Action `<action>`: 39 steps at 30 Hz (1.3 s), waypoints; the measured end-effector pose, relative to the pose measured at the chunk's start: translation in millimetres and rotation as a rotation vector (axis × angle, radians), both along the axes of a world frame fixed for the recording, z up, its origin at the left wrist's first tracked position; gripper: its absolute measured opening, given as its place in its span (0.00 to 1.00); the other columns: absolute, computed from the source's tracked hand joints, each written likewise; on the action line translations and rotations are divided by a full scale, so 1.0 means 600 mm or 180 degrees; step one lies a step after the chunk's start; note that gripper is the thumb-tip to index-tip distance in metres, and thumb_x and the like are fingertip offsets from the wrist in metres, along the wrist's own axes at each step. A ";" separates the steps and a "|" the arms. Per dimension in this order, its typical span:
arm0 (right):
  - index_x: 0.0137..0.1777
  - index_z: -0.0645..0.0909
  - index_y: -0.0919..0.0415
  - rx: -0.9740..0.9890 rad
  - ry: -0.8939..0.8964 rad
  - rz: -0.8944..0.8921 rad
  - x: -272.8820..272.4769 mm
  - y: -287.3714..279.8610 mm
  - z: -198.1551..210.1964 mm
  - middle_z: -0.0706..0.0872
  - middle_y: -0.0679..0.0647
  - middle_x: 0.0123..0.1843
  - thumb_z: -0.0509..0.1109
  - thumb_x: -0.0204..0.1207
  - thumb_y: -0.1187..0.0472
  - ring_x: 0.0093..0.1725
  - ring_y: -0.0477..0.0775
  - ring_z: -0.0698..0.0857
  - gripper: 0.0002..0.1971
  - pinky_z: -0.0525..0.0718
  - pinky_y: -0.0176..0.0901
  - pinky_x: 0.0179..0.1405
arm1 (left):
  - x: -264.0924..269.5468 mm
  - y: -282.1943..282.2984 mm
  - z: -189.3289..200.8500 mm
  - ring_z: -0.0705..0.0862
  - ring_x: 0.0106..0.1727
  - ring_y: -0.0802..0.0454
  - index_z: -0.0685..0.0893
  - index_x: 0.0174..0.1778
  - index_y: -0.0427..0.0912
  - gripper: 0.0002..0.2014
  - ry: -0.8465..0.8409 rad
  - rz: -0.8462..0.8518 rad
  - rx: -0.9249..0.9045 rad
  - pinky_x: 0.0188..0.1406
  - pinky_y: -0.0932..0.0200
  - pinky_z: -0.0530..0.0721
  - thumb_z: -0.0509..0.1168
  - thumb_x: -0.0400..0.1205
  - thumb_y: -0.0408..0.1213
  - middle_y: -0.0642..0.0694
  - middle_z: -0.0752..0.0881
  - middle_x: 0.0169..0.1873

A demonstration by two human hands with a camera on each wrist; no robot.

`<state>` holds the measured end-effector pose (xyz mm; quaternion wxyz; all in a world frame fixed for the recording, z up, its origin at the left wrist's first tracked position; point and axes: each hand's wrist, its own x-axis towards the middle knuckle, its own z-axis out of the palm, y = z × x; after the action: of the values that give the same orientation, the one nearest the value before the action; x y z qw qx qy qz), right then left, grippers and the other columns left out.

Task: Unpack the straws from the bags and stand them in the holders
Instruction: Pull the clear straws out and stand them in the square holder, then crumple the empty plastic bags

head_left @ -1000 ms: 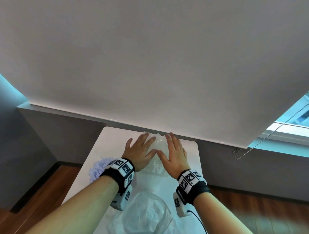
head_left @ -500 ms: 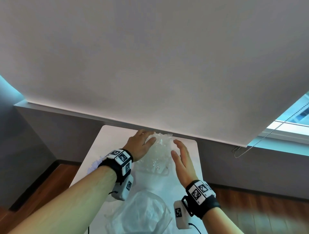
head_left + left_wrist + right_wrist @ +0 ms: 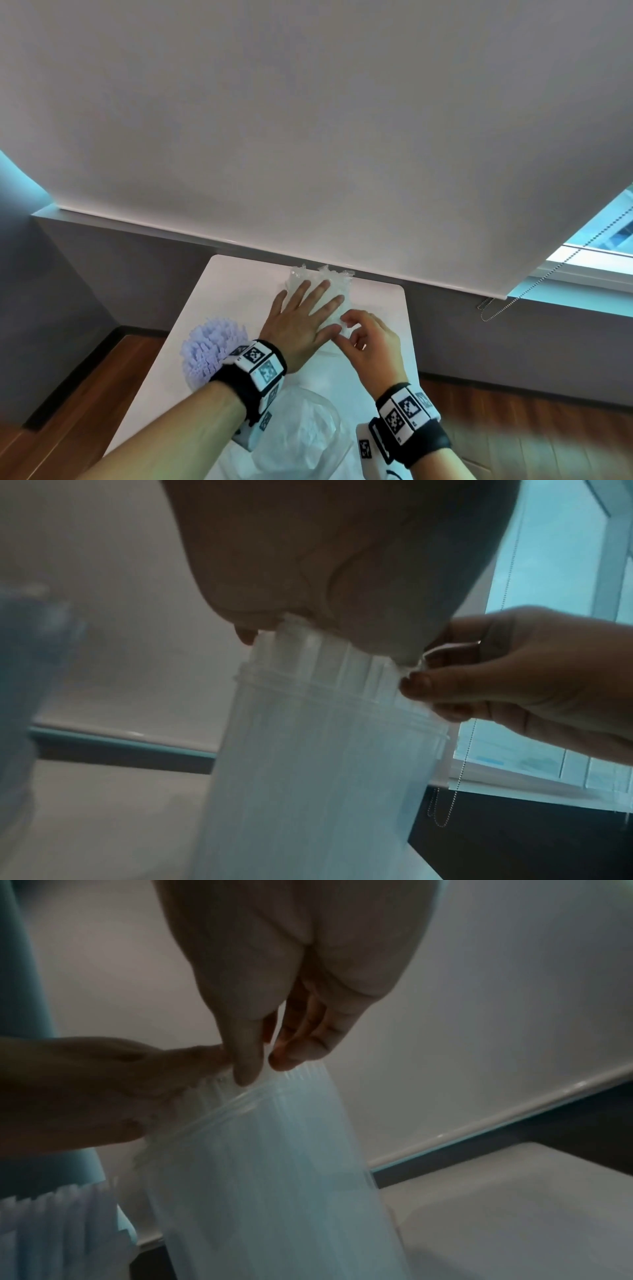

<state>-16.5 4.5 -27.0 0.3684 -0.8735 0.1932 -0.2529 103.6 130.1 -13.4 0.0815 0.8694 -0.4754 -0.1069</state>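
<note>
A bundle of clear straws (image 3: 330, 278) stands in a translucent holder (image 3: 325, 777) at the far end of the white table (image 3: 236, 284). My left hand (image 3: 308, 308) lies flat on the straw tops, fingers straight; in the left wrist view its palm (image 3: 342, 561) presses on the straws (image 3: 329, 656). My right hand (image 3: 342, 330) is at the bundle's near right edge. There its thumb and forefinger (image 3: 260, 1066) pinch the top of a clear straw just above the holder's rim (image 3: 240, 1104).
A second holder full of purple straws (image 3: 212, 346) stands to the left, close to my left wrist. A crumpled clear plastic bag (image 3: 301, 431) lies on the near part of the table. A roller blind hangs right behind the table's far edge.
Both hands lay flat on the clear straws a second ago. The right hand lifted off, came back and now pinches a straw; the left hand slid right, across the tops.
</note>
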 end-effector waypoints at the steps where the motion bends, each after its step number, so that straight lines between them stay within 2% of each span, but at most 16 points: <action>1: 0.50 0.84 0.51 -0.0109 0.0003 -0.0080 0.003 -0.002 0.003 0.83 0.38 0.43 0.81 0.70 0.58 0.36 0.43 0.82 0.12 0.79 0.26 0.37 | -0.003 -0.006 0.003 0.35 0.85 0.55 0.40 0.83 0.69 0.34 0.0053 0.0021 -0.0047 0.83 0.40 0.40 0.26 0.78 0.67 0.62 0.37 0.84; 3: 0.47 0.86 0.53 -0.0499 -0.0049 -0.0102 0.006 -0.006 -0.002 0.86 0.40 0.42 0.83 0.68 0.58 0.39 0.40 0.80 0.11 0.80 0.31 0.41 | -0.009 -0.014 0.011 0.36 0.85 0.57 0.43 0.84 0.67 0.33 0.0235 -0.0005 -0.0044 0.83 0.39 0.37 0.28 0.80 0.66 0.63 0.39 0.85; 5: 0.46 0.89 0.54 -0.0885 -0.0159 0.0066 0.003 -0.008 -0.018 0.89 0.43 0.44 0.83 0.66 0.54 0.47 0.43 0.79 0.10 0.80 0.36 0.48 | -0.012 -0.014 0.023 0.40 0.85 0.59 0.55 0.83 0.65 0.33 0.0381 -0.0019 -0.0102 0.82 0.38 0.38 0.29 0.82 0.66 0.63 0.47 0.85; 8: 0.51 0.91 0.49 -0.0984 -0.0245 0.0216 -0.010 -0.011 -0.020 0.88 0.41 0.54 0.74 0.73 0.42 0.56 0.44 0.77 0.14 0.75 0.31 0.58 | 0.002 -0.008 0.039 0.49 0.84 0.57 0.67 0.78 0.64 0.33 0.0054 0.0304 -0.0618 0.77 0.36 0.48 0.29 0.83 0.64 0.60 0.56 0.83; 13: 0.74 0.74 0.45 -0.0542 0.0195 0.0169 -0.019 -0.004 -0.008 0.73 0.39 0.74 0.55 0.83 0.39 0.75 0.39 0.68 0.23 0.66 0.39 0.75 | 0.013 -0.003 0.017 0.34 0.85 0.55 0.44 0.84 0.66 0.31 -0.0077 0.0206 0.0138 0.80 0.31 0.35 0.37 0.83 0.68 0.60 0.36 0.85; 16: 0.84 0.58 0.40 -0.0467 0.0916 0.0461 -0.013 0.001 -0.022 0.57 0.35 0.84 0.47 0.84 0.36 0.83 0.38 0.54 0.29 0.54 0.44 0.80 | 0.013 -0.006 0.007 0.32 0.85 0.53 0.40 0.84 0.65 0.34 -0.0074 0.0120 0.0435 0.79 0.30 0.33 0.35 0.81 0.70 0.58 0.33 0.84; 18: 0.83 0.58 0.40 -0.0295 0.0875 0.0443 -0.012 -0.002 -0.025 0.56 0.35 0.85 0.47 0.83 0.35 0.83 0.37 0.52 0.29 0.53 0.44 0.81 | 0.010 -0.007 0.017 0.29 0.84 0.53 0.40 0.84 0.63 0.36 -0.0053 0.0179 0.0360 0.79 0.30 0.32 0.34 0.80 0.71 0.57 0.32 0.84; 21: 0.73 0.74 0.47 0.0095 0.0229 0.0003 -0.027 -0.008 -0.018 0.75 0.43 0.74 0.57 0.83 0.42 0.75 0.42 0.70 0.21 0.67 0.41 0.73 | -0.011 0.002 0.043 0.41 0.86 0.50 0.56 0.84 0.57 0.33 -0.0136 0.0236 -0.0534 0.82 0.36 0.45 0.40 0.83 0.65 0.51 0.44 0.86; 23: 0.57 0.80 0.48 0.0278 0.0186 -0.0179 -0.051 -0.011 -0.013 0.83 0.44 0.57 0.66 0.82 0.55 0.54 0.40 0.81 0.06 0.78 0.38 0.53 | -0.040 0.021 0.064 0.61 0.81 0.47 0.75 0.70 0.50 0.22 -0.0388 0.0012 -0.1324 0.77 0.42 0.63 0.54 0.83 0.56 0.45 0.63 0.78; 25: 0.47 0.81 0.46 0.0443 0.0582 0.0018 -0.084 -0.009 -0.015 0.86 0.43 0.45 0.70 0.79 0.60 0.40 0.41 0.83 0.06 0.79 0.36 0.41 | -0.072 0.047 0.068 0.71 0.72 0.47 0.81 0.54 0.48 0.11 -0.0583 -0.0323 -0.1642 0.70 0.49 0.72 0.64 0.79 0.46 0.45 0.73 0.68; 27: 0.48 0.82 0.45 0.0640 0.1186 0.0422 -0.117 0.000 -0.021 0.86 0.45 0.41 0.73 0.76 0.56 0.34 0.41 0.82 0.05 0.80 0.36 0.37 | -0.105 0.072 0.052 0.74 0.71 0.48 0.83 0.46 0.49 0.08 -0.0524 -0.0623 -0.1427 0.67 0.48 0.75 0.65 0.77 0.48 0.47 0.78 0.64; 29: 0.54 0.81 0.42 0.0840 0.1686 0.0704 -0.139 0.013 -0.035 0.86 0.44 0.45 0.74 0.72 0.49 0.33 0.41 0.84 0.12 0.80 0.32 0.37 | -0.134 0.091 0.019 0.70 0.77 0.46 0.85 0.46 0.52 0.15 -0.0430 -0.0774 -0.0895 0.71 0.45 0.70 0.63 0.76 0.59 0.48 0.78 0.70; 32: 0.56 0.81 0.40 0.1167 0.2047 0.0792 -0.147 0.034 -0.058 0.87 0.46 0.47 0.73 0.68 0.46 0.35 0.43 0.87 0.16 0.85 0.38 0.37 | -0.163 0.104 -0.022 0.44 0.86 0.46 0.82 0.63 0.54 0.32 0.0049 -0.0733 -0.0020 0.80 0.44 0.41 0.59 0.70 0.71 0.46 0.53 0.86; 35: 0.49 0.84 0.51 0.1448 0.1889 0.0529 -0.139 0.050 -0.068 0.86 0.50 0.39 0.73 0.70 0.63 0.33 0.54 0.90 0.09 0.91 0.49 0.39 | -0.174 0.106 -0.045 0.29 0.84 0.48 0.70 0.75 0.51 0.44 0.0141 -0.0639 0.0610 0.79 0.37 0.30 0.61 0.67 0.74 0.47 0.39 0.86; 37: 0.42 0.82 0.50 0.1330 0.1758 0.0323 -0.132 0.062 -0.068 0.81 0.49 0.34 0.71 0.66 0.67 0.30 0.55 0.87 0.10 0.89 0.49 0.37 | -0.175 0.110 -0.060 0.34 0.85 0.45 0.69 0.75 0.47 0.44 0.0055 -0.0510 0.0884 0.80 0.34 0.34 0.64 0.68 0.70 0.45 0.44 0.86; 39: 0.36 0.79 0.48 0.1077 0.1631 0.0185 -0.126 0.073 -0.061 0.77 0.48 0.30 0.70 0.63 0.67 0.27 0.48 0.79 0.11 0.83 0.44 0.33 | -0.173 0.116 -0.058 0.57 0.84 0.40 0.79 0.67 0.45 0.37 0.0003 -0.0410 0.0898 0.80 0.36 0.48 0.70 0.64 0.61 0.40 0.64 0.80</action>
<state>-92.4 48.0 -63.4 0.4549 -0.8403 0.2941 0.0219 -0.5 199.8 -48.0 -0.0482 0.8399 -0.5104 -0.1781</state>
